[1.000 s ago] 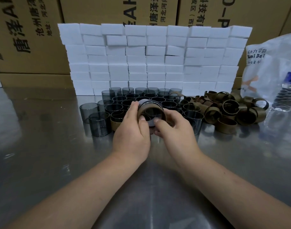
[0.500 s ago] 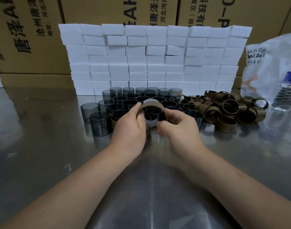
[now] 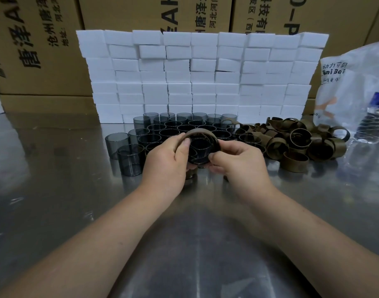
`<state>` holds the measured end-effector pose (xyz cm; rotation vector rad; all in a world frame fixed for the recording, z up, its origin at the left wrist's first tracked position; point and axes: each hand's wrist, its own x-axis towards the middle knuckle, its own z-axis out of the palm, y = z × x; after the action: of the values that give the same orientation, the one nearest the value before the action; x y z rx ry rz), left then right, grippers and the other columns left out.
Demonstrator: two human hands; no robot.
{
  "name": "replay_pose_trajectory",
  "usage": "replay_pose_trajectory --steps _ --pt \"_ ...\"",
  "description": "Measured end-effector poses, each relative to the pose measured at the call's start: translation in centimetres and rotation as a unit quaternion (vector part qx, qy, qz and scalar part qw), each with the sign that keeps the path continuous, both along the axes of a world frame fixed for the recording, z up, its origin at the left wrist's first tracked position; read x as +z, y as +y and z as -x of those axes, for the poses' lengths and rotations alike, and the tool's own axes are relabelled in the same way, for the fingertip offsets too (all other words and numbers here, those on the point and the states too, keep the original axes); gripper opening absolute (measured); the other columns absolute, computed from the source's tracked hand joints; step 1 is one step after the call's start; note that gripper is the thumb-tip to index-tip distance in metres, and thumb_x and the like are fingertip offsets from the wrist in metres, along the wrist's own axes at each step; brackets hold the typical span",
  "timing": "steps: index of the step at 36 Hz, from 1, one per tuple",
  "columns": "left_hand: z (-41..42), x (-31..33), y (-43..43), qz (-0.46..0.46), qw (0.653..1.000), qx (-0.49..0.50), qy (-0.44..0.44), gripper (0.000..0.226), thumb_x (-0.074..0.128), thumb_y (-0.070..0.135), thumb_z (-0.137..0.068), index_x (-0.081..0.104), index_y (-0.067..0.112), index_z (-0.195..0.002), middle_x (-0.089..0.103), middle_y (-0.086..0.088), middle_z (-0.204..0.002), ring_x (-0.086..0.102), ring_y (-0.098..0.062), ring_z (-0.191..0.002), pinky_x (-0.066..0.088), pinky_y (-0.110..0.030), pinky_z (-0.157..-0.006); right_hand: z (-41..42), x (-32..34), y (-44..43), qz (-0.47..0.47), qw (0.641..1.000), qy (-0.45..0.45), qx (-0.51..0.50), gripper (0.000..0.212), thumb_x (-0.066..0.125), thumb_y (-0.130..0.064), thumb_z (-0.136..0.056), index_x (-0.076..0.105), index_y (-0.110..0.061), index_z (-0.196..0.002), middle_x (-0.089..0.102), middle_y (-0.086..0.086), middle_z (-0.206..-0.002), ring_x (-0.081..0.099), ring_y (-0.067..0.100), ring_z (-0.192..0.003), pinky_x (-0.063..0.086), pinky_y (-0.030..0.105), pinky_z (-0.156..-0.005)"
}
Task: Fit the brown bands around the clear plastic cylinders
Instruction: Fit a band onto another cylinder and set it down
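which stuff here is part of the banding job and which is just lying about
In the job: left hand, right hand, brown band in the grip, smoky clear plastic cylinders, pile of brown bands.
Lying about: white foam blocks, cardboard boxes, plastic bag, water bottle.

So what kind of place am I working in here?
Probably a small factory or packing workshop: printed cardboard cartons stacked behind, a steel worktable, and a wall of white foam blocks beside bulk parts.
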<state>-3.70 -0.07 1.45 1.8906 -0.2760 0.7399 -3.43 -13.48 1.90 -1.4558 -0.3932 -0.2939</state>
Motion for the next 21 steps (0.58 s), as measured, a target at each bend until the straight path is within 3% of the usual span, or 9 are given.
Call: replay_pose_trajectory --steps 4,11,14,17,18,21 --pt "-0.12 -0.16 -0.1 0.061 0.998 -0.029 0.008 0.021 0.045 0.021 -0.096 0.056 0.034 -0.085 0.065 0.002 -0.076 0.065 -0.006 -0.057 0.052 -0.019 -0.053 -0.17 -0.06 0.1 -0.016 0.999 0.018 -0.021 0.023 0.066 0.006 -0.078 0.067 -0.017 -0.081 0.07 -0.001 -0.073 0.067 0.005 -0.061 0.049 0.013 -0.054" --pt "-0.27 -0.01 -0.37 0.155 0.986 -0.057 0.02 0.013 0.049 0.022 -0.094 0.054 0.028 -0.084 0.063 -0.001 -0.083 0.064 -0.006 -0.057 0.051 -0.018 -0.049 -0.33 -0.25 0.17 -0.032 0.999 0.021 -0.009 0.018 0.071 -0.005 -0.079 0.063 -0.013 -0.093 0.068 0.005 -0.095 0.067 0.002 -0.071 0.049 0.012 -0.056" --pt "-0.14 -0.1 -0.47 0.167 0.983 -0.07 0.009 0.01 0.048 0.024 -0.094 0.053 0.029 -0.088 0.063 -0.001 -0.092 0.064 -0.005 -0.065 0.05 -0.017 -0.051 -0.56 -0.4 0.28 -0.025 0.999 0.032 -0.013 0.038 0.072 -0.014 -0.078 0.056 -0.017 -0.112 0.061 0.0 -0.111 0.066 -0.001 -0.075 0.05 0.013 -0.06" --pt "-0.11 -0.24 -0.54 0.18 0.981 -0.076 0.012 0.011 0.043 0.027 -0.096 0.052 0.028 -0.09 0.061 -0.003 -0.095 0.062 -0.005 -0.071 0.051 -0.018 -0.054 -0.58 -0.42 0.43 -0.041 0.997 0.064 0.014 0.079 0.074 -0.037 -0.064 0.045 -0.013 -0.134 0.056 -0.001 -0.119 0.065 -0.002 -0.068 0.049 0.017 -0.063" --pt "-0.09 -0.29 -0.54 0.187 0.979 -0.081 0.015 0.013 0.04 0.027 -0.097 0.052 0.026 -0.09 0.061 -0.001 -0.092 0.062 -0.002 -0.071 0.051 -0.018 -0.054 -0.5 -0.37 0.5 -0.036 0.997 0.071 0.023 0.08 0.075 -0.043 -0.061 0.05 -0.013 -0.131 0.059 0.0 -0.117 0.064 0.0 -0.065 0.05 0.019 -0.064" --pt "0.01 -0.39 -0.49 0.2 0.974 -0.1 0.025 0.019 0.036 0.024 -0.099 0.054 0.022 -0.093 0.062 0.002 -0.082 0.061 0.002 -0.066 0.049 -0.017 -0.053 -0.24 -0.41 0.52 0.005 0.996 0.061 0.068 0.032 0.071 -0.046 -0.07 0.069 -0.021 -0.091 0.071 -0.001 -0.088 0.062 0.006 -0.066 0.051 0.019 -0.064"
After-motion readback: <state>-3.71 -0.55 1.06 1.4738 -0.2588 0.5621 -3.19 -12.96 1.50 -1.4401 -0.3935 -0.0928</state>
